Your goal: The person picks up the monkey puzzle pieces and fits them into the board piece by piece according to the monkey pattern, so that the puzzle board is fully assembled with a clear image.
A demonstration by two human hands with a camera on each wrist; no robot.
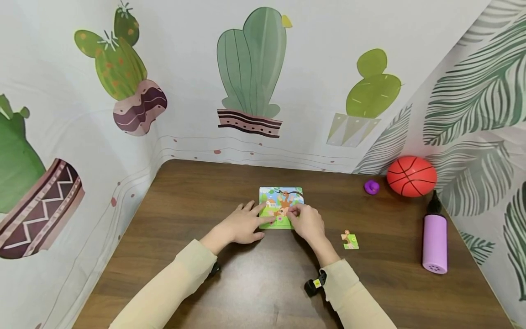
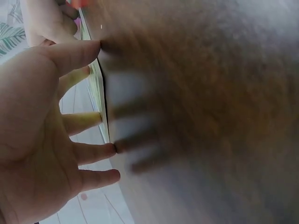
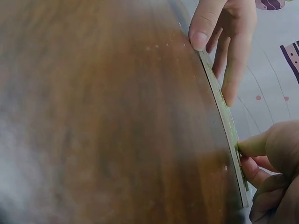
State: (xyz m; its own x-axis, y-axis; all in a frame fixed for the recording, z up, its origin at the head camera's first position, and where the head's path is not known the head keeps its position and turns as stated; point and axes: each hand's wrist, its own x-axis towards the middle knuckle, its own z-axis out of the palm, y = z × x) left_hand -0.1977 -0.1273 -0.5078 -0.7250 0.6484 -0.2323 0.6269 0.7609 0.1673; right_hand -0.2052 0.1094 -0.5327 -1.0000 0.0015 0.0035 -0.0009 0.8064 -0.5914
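A jigsaw puzzle (image 1: 270,194) with a monkey hanging over a green field lies in a thin-edged board on the table. My left hand (image 1: 245,224) spreads its fingers at the board's left side, the index fingertip on the lower part of the picture. In the left wrist view, the left fingers (image 2: 88,153) are straight along the board's edge (image 2: 103,100). My right hand (image 1: 307,222) pinches a puzzle piece (image 1: 281,220) low on the picture with thumb and index finger; its other fingers are curled. The right hand (image 3: 275,163) partly hides that piece.
One loose puzzle piece (image 1: 350,240), green with a brown part, lies right of the right hand. Farther right are a purple rubber duck (image 1: 371,187), a red ball (image 1: 412,177) and a lilac hand pump (image 1: 434,242) with a black nozzle. A printed cloth wall (image 1: 185,82) borders the table's back.
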